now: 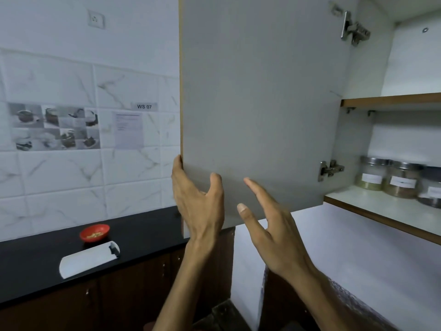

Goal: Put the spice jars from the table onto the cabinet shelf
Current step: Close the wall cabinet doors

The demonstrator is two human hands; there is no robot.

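Observation:
The grey cabinet door (260, 96) stands swung open in front of me. My left hand (198, 204) grips its lower left edge, fingers behind the edge and thumb on the inner face. Just to the right, my right hand (267, 218) hovers with fingers spread and holds nothing, close to the door's bottom edge. Inside the cabinet, three glass spice jars (401, 180) with steel lids and white labels stand side by side on the lower shelf (372, 204) at the far right. The rightmost jar is cut off by the frame.
An upper shelf (391, 100) sits above the jars. At lower left runs a black countertop (143, 240) with a red bowl (94, 232) and a white cleaver-like object (88, 261). Brown base cabinets (119, 295) lie beneath it. A tiled wall rises behind.

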